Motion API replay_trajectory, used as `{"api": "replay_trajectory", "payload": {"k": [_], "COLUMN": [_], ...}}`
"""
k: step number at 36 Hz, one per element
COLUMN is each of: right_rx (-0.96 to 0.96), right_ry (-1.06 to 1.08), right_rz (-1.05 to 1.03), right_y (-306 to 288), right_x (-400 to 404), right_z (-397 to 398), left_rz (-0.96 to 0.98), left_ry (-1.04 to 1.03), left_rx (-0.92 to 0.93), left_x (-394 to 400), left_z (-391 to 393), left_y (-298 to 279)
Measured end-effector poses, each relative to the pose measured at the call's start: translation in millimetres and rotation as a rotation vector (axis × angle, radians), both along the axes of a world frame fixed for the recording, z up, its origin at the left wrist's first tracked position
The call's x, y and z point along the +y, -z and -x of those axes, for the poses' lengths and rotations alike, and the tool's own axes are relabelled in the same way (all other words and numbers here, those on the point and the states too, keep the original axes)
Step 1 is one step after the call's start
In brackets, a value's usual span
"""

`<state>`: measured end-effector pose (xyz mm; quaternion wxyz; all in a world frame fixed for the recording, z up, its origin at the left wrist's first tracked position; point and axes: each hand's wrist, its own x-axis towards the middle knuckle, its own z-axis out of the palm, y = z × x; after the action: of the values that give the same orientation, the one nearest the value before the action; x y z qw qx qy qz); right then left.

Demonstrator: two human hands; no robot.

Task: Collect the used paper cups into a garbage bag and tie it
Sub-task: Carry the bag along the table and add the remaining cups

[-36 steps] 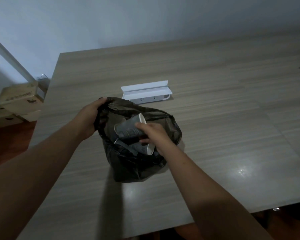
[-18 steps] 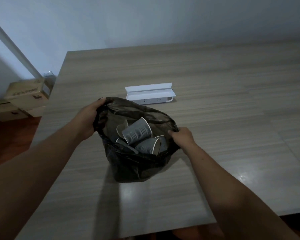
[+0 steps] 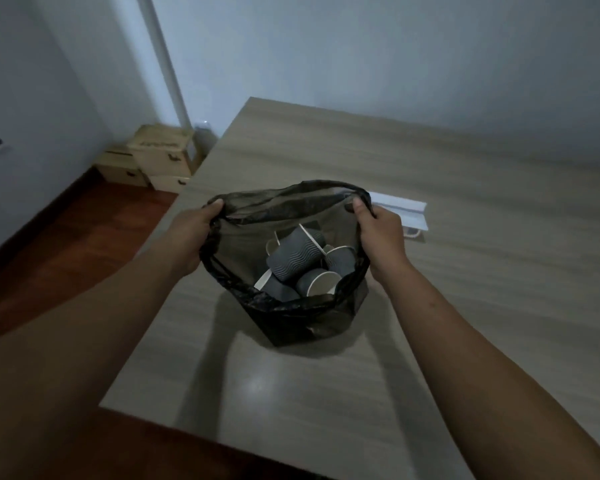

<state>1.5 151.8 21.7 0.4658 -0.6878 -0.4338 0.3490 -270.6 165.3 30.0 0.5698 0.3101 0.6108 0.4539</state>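
We see a thin, dark, translucent plastic garbage bag (image 3: 302,320) standing on the pale wood-grain table (image 3: 465,306) at the centre of the frame, its mouth pulled wide open. Our left hand (image 3: 191,237) grips the bag's rim at the left of centre, fingers curled around the gathered plastic. Our right hand (image 3: 381,233) pinches the rim on the opposite side, right of centre, thumb on top of the plastic. The rim is stretched between the two hands and lifted clear of the tabletop, while the bag's bottom rests on the table.

Inside the bag lie several grey ripple-walled paper cups with white interiors (image 3: 298,258), tumbled together on their sides and touching one another; we cannot count them exactly.

Just behind our right hand, a flat white rectangular box-like object (image 3: 406,211) lies on the table, partly hidden by the hand. In the upper left of the frame, tan cardboard boxes (image 3: 156,154) are stacked on the reddish-brown floor (image 3: 66,230), next to a white vertical pipe (image 3: 167,64) against the pale wall.
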Motion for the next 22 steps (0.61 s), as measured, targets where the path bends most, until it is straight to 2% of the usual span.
{"api": "replay_trajectory", "payload": {"k": [5,9,11,20,22], "right_rx": [0.167,0.179,0.183,0.205,0.188], "right_ry": [-0.120,-0.308,-0.343,-0.656,-0.745], "right_rz": [0.103,0.139,0.141,0.272,0.320], "right_y": [-11.9,-17.0,-16.3,-21.9,-20.8], "right_x": [2.7,-8.5,-6.1,-95.1,-131.3], "right_z": [67.4,160.9,179.7,400.2,463.9], "left_rz": [-0.043,-0.053,-0.060,-0.030,-0.001], "left_ry": [-0.184,-0.379,-0.375,-0.689,-0.814], "left_rx": [-0.028,-0.047,-0.076,-0.107,-0.098], "left_x": [-40.6,-97.6,-113.5,-280.4,-333.7], "left_z": [72.6,167.1,176.1,346.4,390.1], "left_y": [-8.6,-9.2,-15.5,-10.3,-10.8]}}
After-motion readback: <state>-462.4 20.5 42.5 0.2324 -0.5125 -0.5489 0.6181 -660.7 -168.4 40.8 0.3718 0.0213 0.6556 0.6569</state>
